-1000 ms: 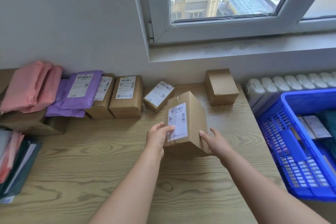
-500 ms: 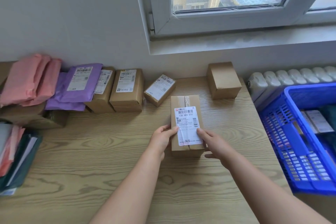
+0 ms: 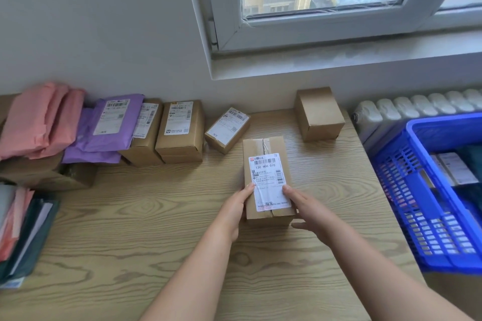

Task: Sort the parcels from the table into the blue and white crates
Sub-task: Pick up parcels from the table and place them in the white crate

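Observation:
A brown cardboard parcel (image 3: 264,150) with a white shipping label lies flat on the wooden table (image 3: 156,229), label up. My left hand (image 3: 236,207) grips its near left side, thumb on top by the label. My right hand (image 3: 307,207) holds the near right side, thumb on the label's edge and fingers down along the box's side. The blue crate (image 3: 417,198) stands to the right of the table and holds several parcels. No white crate is in view.
Along the wall lie more parcels: pink mailers (image 3: 39,118), purple mailers (image 3: 107,125), two tall boxes (image 3: 180,133), a small tilted box (image 3: 227,129) and a plain box (image 3: 319,113). Flat dark and pink mailers (image 3: 20,227) are stacked at the left edge. A radiator (image 3: 417,107) stands behind the crate.
The parcel was tilted up on its edge a second ago; both hands have laid it down flat with the label facing up and still hold it.

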The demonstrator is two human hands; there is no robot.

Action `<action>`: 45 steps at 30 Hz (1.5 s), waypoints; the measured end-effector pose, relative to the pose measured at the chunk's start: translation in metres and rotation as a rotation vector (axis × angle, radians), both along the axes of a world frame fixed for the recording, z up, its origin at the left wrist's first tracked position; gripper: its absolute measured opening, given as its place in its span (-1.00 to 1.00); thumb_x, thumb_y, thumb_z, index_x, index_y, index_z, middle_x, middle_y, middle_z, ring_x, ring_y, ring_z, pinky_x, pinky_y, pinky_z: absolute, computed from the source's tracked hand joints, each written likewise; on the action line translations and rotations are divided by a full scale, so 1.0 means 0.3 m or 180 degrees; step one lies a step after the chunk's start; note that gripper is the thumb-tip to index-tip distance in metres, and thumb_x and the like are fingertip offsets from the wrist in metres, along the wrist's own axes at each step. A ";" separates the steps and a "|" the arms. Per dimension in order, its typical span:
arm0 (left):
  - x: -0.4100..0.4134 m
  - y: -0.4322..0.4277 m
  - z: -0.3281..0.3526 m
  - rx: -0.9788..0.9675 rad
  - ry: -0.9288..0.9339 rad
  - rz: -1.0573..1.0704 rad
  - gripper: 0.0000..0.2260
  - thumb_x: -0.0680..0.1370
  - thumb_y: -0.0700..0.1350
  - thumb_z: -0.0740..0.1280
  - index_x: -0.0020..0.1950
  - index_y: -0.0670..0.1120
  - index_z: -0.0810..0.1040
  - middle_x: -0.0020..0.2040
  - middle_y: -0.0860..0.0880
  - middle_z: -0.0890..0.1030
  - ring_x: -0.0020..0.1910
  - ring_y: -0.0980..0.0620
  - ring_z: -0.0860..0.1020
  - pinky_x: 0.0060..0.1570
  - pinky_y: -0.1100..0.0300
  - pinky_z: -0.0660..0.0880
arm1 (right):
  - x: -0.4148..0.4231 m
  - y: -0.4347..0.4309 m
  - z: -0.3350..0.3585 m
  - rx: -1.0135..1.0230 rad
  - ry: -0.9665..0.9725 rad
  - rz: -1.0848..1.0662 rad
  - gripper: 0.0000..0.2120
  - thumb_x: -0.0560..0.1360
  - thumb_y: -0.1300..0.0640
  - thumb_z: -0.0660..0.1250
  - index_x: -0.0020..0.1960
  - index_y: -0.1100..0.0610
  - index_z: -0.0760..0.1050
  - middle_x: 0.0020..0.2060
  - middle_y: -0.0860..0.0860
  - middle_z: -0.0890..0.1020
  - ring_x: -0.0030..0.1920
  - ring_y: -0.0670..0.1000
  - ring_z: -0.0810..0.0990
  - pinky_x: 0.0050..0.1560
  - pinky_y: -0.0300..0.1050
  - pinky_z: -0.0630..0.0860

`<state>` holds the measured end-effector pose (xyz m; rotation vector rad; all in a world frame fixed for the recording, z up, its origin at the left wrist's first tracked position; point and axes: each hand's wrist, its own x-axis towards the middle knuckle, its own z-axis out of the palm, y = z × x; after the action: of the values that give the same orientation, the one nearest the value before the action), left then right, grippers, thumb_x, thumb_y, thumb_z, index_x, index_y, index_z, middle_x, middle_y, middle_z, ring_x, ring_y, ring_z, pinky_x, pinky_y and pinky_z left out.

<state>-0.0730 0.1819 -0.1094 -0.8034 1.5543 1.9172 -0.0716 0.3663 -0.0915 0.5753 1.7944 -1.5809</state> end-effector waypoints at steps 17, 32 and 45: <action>0.003 0.343 0.086 0.0378 0.0377 -0.0800 -0.13 0.13 0.35 0.48 0.37 0.02 0.46 0.23 0.00 0.63 0.22 0.01 0.59 -0.05 0.07 0.60 | 0.245 0.267 0.118 -0.0215 0.0535 -0.1661 -0.65 0.55 -0.13 0.30 0.27 -0.01 0.48 0.13 -0.06 0.64 0.15 -0.03 0.62 0.25 0.11 0.52; 0.254 1.291 0.339 0.1007 0.0928 -0.1839 -0.57 0.51 0.19 0.32 0.30 0.03 0.60 0.20 -0.06 0.67 0.21 -0.16 0.62 0.34 -0.33 0.35 | 0.631 1.104 0.325 -0.0135 0.1547 -0.2436 -0.68 0.57 -0.13 0.28 0.30 -0.16 0.48 0.14 -0.14 0.66 0.09 -0.16 0.64 -0.10 -0.20 0.58; 0.463 2.112 0.377 0.0932 0.0721 -0.2762 -0.58 0.53 0.23 0.33 0.30 0.07 0.60 0.19 -0.02 0.68 0.18 -0.03 0.64 0.06 -0.02 0.61 | 0.933 1.853 0.357 0.0164 0.1500 -0.3229 -0.63 0.57 -0.15 0.28 0.34 -0.10 0.47 0.09 -0.16 0.70 0.13 -0.10 0.65 0.25 -0.03 0.53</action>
<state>0.0658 0.8155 0.0037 0.2187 1.3623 1.5240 0.2085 0.9222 0.0156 1.3767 1.9965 -2.4924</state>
